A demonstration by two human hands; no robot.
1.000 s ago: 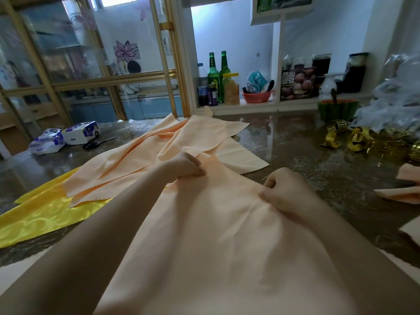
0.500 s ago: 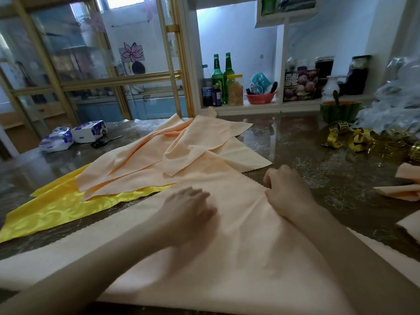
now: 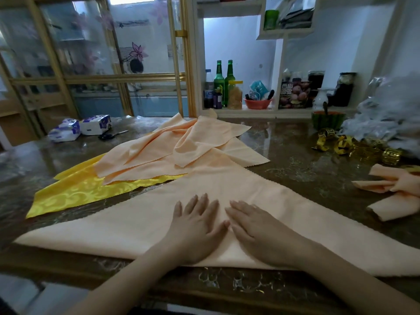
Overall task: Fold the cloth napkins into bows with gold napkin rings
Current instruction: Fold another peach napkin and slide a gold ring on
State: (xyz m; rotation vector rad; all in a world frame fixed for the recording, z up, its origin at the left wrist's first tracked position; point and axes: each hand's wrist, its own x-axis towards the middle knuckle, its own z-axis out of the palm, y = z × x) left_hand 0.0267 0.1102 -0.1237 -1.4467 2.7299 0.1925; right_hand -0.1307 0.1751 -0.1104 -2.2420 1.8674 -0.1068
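A peach cloth napkin [image 3: 127, 226] lies on the table folded into a wide triangle, long edge toward me. My left hand [image 3: 195, 226] and my right hand [image 3: 252, 228] press flat on its middle, side by side, fingers straight. Behind it sits a rumpled pile of peach napkins [image 3: 181, 148] over a yellow patterned cloth [image 3: 77, 192]. Several gold napkin rings [image 3: 359, 148] lie at the right. A finished peach bow [image 3: 395, 187] rests at the far right edge.
The dark marble-patterned table [image 3: 295, 169] holds tissue packs [image 3: 79, 129] and scissors [image 3: 111, 134] at back left, a green melon-shaped bowl [image 3: 328, 119] and crumpled clear plastic [image 3: 391, 114] at back right. Bottles [image 3: 223, 84] and jars stand on the shelf behind.
Both hands let go of the napkin's far edge and moved toward me. They now lie flat on the folded triangle, which is spread out wide.
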